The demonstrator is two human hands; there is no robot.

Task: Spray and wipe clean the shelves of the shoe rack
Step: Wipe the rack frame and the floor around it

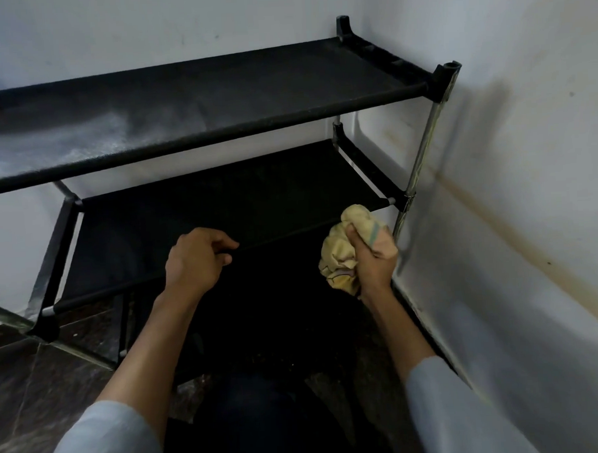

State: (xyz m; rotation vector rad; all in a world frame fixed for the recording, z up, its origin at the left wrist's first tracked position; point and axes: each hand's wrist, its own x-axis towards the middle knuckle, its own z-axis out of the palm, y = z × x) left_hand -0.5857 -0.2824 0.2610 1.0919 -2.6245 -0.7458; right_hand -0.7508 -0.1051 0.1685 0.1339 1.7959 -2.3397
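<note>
A black shoe rack stands in a room corner. Its top shelf (199, 104) is fabric with a pale dusty or wet patch at its left end. The middle shelf (221, 202) below it is dark fabric. My left hand (196, 260) grips the front bar of the middle shelf near its centre, fingers curled over it. My right hand (371, 261) holds a crumpled yellow cloth (339, 248) in a fist, just off the right front corner of the middle shelf, close to the chrome post (421, 156). No spray bottle is in view.
White walls close in behind the rack and along its right side (512, 200), the right one stained. The floor is dark marbled tile (40, 381). My dark-trousered legs (261, 419) fill the space below the rack's front.
</note>
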